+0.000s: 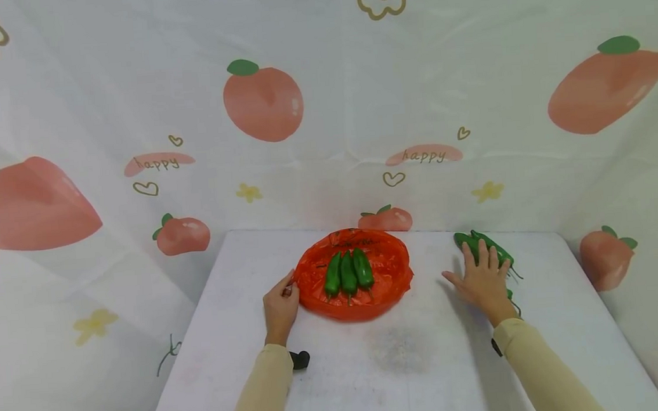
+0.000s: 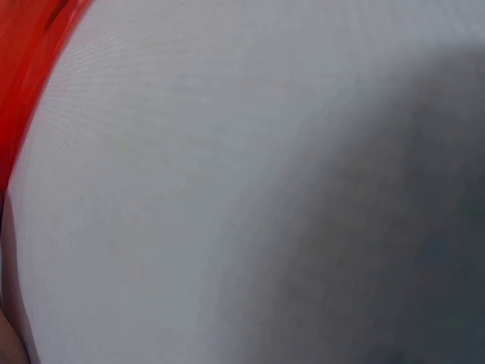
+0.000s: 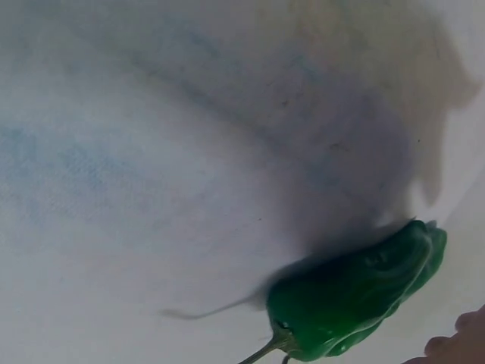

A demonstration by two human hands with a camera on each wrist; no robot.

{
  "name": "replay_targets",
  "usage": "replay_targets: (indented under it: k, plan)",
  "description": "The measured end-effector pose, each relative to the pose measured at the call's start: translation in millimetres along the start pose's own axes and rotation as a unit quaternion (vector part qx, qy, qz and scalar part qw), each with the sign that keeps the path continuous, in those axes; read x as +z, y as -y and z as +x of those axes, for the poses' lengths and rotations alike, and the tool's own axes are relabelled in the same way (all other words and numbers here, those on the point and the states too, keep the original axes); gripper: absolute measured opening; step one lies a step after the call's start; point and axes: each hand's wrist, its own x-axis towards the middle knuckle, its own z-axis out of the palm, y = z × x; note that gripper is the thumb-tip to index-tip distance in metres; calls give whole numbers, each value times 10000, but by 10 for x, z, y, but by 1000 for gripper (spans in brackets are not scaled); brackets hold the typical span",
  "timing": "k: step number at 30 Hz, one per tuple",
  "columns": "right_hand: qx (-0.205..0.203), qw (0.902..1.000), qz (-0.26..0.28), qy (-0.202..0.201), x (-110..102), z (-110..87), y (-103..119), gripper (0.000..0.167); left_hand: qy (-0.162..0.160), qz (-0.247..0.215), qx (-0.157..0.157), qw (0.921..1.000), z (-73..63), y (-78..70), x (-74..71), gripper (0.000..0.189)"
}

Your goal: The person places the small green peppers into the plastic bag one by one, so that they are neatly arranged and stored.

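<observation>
My left hand point(image 1: 281, 307) pinches the left rim of a round, red plastic bag point(image 1: 313, 302) spread out like a shallow dish. Three green peppers point(image 1: 348, 273) lie side by side inside it, stems towards me. At the right, my right hand point(image 1: 483, 284) is spread with fingers apart over more green peppers point(image 1: 499, 255) on the table, partly covering them. The right wrist view shows a wrinkled green pepper point(image 3: 348, 296) with a long stem, and fingertips point(image 3: 458, 345) at the corner beside it. Only the red plastic's edge point(image 2: 30, 68) and a sliver of hand appear in the left wrist view.
The white table point(image 1: 341, 383) ends at a hanging cloth point(image 1: 328, 186) printed with fruit, which also encloses both sides. Another bit of green pepper point(image 1: 510, 295) shows beside the right wrist. A dark grey smudge point(image 1: 399, 348) marks the tabletop in front of the red plastic.
</observation>
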Motion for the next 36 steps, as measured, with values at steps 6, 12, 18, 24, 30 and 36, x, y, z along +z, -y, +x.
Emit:
replay_targets:
  k: [6,12,18,24,30,36]
  plan:
    - [-1,9999,63,-80,-49,-29,-70,99,13,-42,-97,9999,7,-9,7,35]
    - [-23,9995,98,-314,-65,-69,-173,95,46,5,-106,9999,22,-1,26,36]
    - [122,9991,251,-322,-68,-142,-261,92,77,17,-159,9998,23,-5,21,36]
    - [405,9985,330,-156,-71,-220,-335,86,102,20,-209,9997,16,-27,13,36]
    - [471,9981,335,-194,-17,-248,-441,79,-10,90,-102,9999,6,-21,28,36]
    - [558,9956,554,-517,40,-264,-486,66,-24,121,-62,9999,2,12,21,36]
